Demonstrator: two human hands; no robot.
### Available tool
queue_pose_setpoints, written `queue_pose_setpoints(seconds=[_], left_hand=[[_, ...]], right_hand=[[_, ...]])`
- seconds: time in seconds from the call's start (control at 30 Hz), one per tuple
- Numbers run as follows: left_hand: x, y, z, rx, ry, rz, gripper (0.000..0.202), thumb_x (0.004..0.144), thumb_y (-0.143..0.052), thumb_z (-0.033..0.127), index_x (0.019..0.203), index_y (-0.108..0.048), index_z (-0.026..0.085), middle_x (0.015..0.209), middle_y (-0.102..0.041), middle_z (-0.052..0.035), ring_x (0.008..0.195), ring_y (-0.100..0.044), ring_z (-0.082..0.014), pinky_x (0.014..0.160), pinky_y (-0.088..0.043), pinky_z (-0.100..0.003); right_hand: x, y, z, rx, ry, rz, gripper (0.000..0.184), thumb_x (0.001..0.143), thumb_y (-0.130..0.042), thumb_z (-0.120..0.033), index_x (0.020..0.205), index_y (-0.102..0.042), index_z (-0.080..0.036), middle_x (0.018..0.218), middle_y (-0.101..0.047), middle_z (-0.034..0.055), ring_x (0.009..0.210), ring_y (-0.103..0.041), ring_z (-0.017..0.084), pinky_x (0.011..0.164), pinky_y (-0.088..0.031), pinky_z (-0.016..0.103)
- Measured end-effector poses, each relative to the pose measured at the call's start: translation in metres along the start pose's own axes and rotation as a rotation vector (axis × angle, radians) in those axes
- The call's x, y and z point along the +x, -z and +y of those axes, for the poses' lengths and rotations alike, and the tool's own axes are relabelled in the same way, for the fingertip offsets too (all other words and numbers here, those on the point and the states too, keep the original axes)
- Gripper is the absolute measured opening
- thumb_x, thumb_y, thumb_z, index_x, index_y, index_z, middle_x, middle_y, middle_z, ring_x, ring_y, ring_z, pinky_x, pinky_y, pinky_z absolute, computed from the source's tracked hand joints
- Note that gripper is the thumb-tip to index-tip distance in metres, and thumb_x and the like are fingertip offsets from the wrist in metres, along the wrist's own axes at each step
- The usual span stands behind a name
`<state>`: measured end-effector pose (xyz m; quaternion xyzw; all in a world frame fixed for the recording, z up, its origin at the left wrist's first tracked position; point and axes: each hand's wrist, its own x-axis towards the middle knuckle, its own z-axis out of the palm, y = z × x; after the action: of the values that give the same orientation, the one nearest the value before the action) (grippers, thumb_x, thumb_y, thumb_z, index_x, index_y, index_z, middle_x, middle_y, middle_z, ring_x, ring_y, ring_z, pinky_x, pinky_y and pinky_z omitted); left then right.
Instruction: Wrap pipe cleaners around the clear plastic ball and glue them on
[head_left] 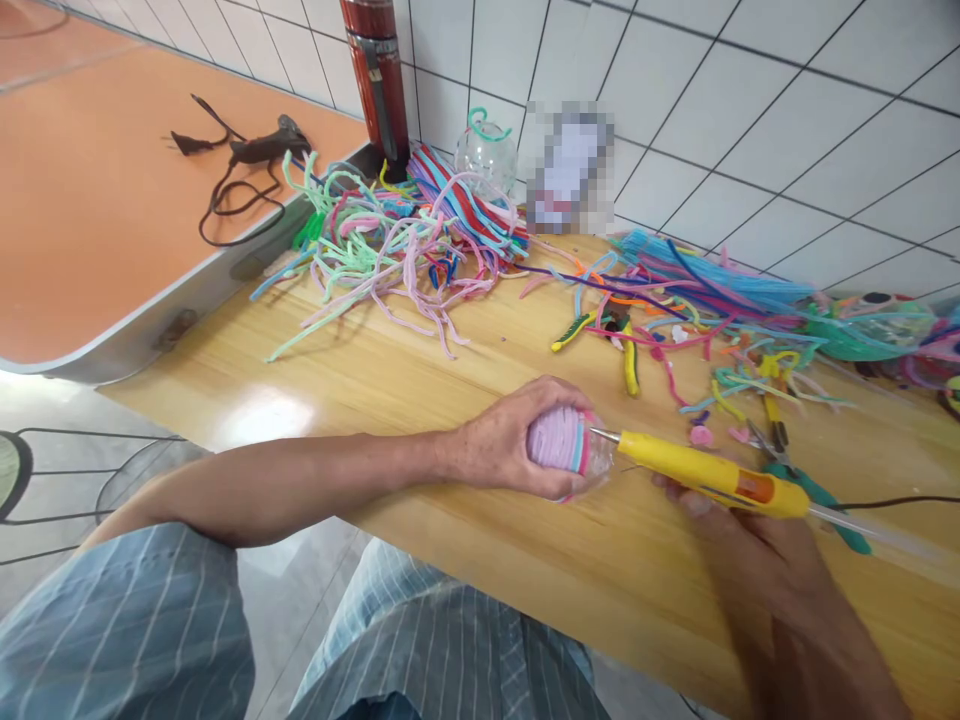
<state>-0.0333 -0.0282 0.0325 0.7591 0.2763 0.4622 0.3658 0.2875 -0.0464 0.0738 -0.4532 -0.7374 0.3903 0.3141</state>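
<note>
My left hand [510, 440] is closed around a clear plastic ball [600, 458] wrapped partly in fuzzy strips. Lilac pipe cleaner [553, 438] covers the side toward my palm, edged by blue and pink rows; the right end is bare. In my right hand [750, 535], partly blurred, is a yellow hot glue gun [682, 468]. Its metal nozzle meets the ball at the pink edge, and a clear glue stick [870, 530] sticks out behind. Yellow-and-black pliers [631, 362] lie beyond the ball. Green-handled pliers [829, 498] rest beyond my right hand.
Loose pipe cleaners [405, 240] pile at the back, with another bundle [720, 280] to the right. A red flask [373, 75], a clear round container [486, 155] and a blurred phone [574, 165] stand by the tiled wall. A corded black tool [259, 150] lies on the orange table [97, 200].
</note>
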Motion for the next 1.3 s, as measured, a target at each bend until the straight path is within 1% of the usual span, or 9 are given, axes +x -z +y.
queue_pose_setpoints(seconds=[0.13, 0.27, 0.37, 0.5, 0.7, 0.9, 1.07, 1.23, 1.3], left_hand=[[0.000, -0.001, -0.001, 0.012, -0.054, 0.021, 0.066, 0.081, -0.086, 0.047, 0.133, -0.057, 0.020, 0.128, -0.069, -0.0154, 0.121, -0.071, -0.0289, 0.108, -0.060, -0.048], [0.000, -0.003, -0.002, 0.023, -0.073, 0.028, 0.067, 0.080, -0.087, 0.049, 0.133, -0.056, 0.021, 0.128, -0.070, -0.0147, 0.120, -0.072, -0.0286, 0.107, -0.061, -0.047], [0.000, -0.003, -0.003, 0.033, -0.099, 0.029, 0.069, 0.079, -0.088, 0.048, 0.134, -0.056, 0.022, 0.129, -0.070, -0.0144, 0.121, -0.072, -0.0286, 0.107, -0.061, -0.047], [0.000, -0.005, -0.003, 0.031, -0.148, 0.042, 0.069, 0.079, -0.088, 0.047, 0.135, -0.055, 0.022, 0.129, -0.070, -0.0147, 0.120, -0.072, -0.0283, 0.106, -0.061, -0.047], [0.001, -0.005, -0.002, 0.025, -0.134, 0.031, 0.068, 0.079, -0.088, 0.048, 0.133, -0.056, 0.022, 0.127, -0.071, -0.0134, 0.120, -0.072, -0.0279, 0.106, -0.061, -0.047], [0.002, -0.004, 0.000, -0.014, -0.054, 0.000, 0.069, 0.074, -0.090, 0.045, 0.131, -0.058, 0.024, 0.129, -0.071, -0.0134, 0.123, -0.070, -0.0300, 0.109, -0.059, -0.050], [0.002, -0.003, 0.001, -0.010, -0.036, -0.012, 0.068, 0.075, -0.090, 0.045, 0.131, -0.058, 0.023, 0.130, -0.071, -0.0136, 0.123, -0.070, -0.0299, 0.109, -0.058, -0.049], [0.002, -0.003, 0.002, -0.005, -0.059, -0.016, 0.068, 0.075, -0.089, 0.046, 0.131, -0.057, 0.023, 0.130, -0.070, -0.0141, 0.123, -0.070, -0.0305, 0.110, -0.058, -0.050], [0.002, -0.002, 0.002, 0.005, -0.081, -0.011, 0.067, 0.077, -0.089, 0.045, 0.131, -0.057, 0.023, 0.129, -0.070, -0.0143, 0.123, -0.070, -0.0301, 0.109, -0.059, -0.050]], right_hand=[[0.001, -0.001, -0.003, -0.083, 0.021, -0.014, 0.014, 0.094, -0.074, -0.043, 0.104, -0.081, -0.035, 0.092, -0.077, 0.0002, 0.076, -0.073, 0.022, 0.065, -0.065, 0.028], [0.003, -0.002, -0.009, -0.095, -0.017, -0.010, 0.013, 0.095, -0.073, -0.039, 0.104, -0.081, -0.034, 0.092, -0.078, 0.0005, 0.076, -0.073, 0.021, 0.064, -0.064, 0.027], [0.004, -0.002, -0.013, -0.104, 0.006, -0.011, 0.011, 0.094, -0.073, -0.038, 0.099, -0.081, -0.033, 0.087, -0.077, 0.0000, 0.075, -0.075, 0.021, 0.065, -0.065, 0.027], [0.005, -0.002, -0.016, -0.124, 0.012, -0.014, 0.008, 0.092, -0.074, -0.039, 0.091, -0.079, -0.033, 0.079, -0.074, -0.0005, 0.066, -0.070, 0.021, 0.058, -0.062, 0.028], [0.008, -0.003, -0.022, -0.147, 0.019, -0.014, 0.012, 0.092, -0.073, -0.047, 0.086, -0.077, -0.037, 0.075, -0.069, -0.0017, 0.062, -0.063, 0.023, 0.052, -0.057, 0.032], [0.012, -0.005, -0.027, -0.145, 0.053, -0.004, 0.010, 0.091, -0.073, -0.044, 0.085, -0.073, -0.036, 0.069, -0.063, -0.0013, 0.059, -0.059, 0.023, 0.051, -0.053, 0.033], [0.008, -0.004, -0.024, -0.147, 0.033, 0.009, 0.004, 0.091, -0.074, -0.041, 0.088, -0.074, -0.038, 0.068, -0.063, -0.0025, 0.057, -0.059, 0.022, 0.050, -0.052, 0.032], [0.005, -0.005, -0.026, -0.189, 0.035, 0.019, 0.016, 0.095, -0.071, -0.045, 0.083, -0.072, -0.035, 0.068, -0.063, -0.0029, 0.056, -0.059, 0.020, 0.049, -0.053, 0.030], [0.005, -0.006, -0.026, -0.193, 0.034, 0.029, 0.016, 0.095, -0.070, -0.045, 0.082, -0.072, -0.035, 0.069, -0.063, -0.0030, 0.057, -0.060, 0.020, 0.050, -0.054, 0.030]])
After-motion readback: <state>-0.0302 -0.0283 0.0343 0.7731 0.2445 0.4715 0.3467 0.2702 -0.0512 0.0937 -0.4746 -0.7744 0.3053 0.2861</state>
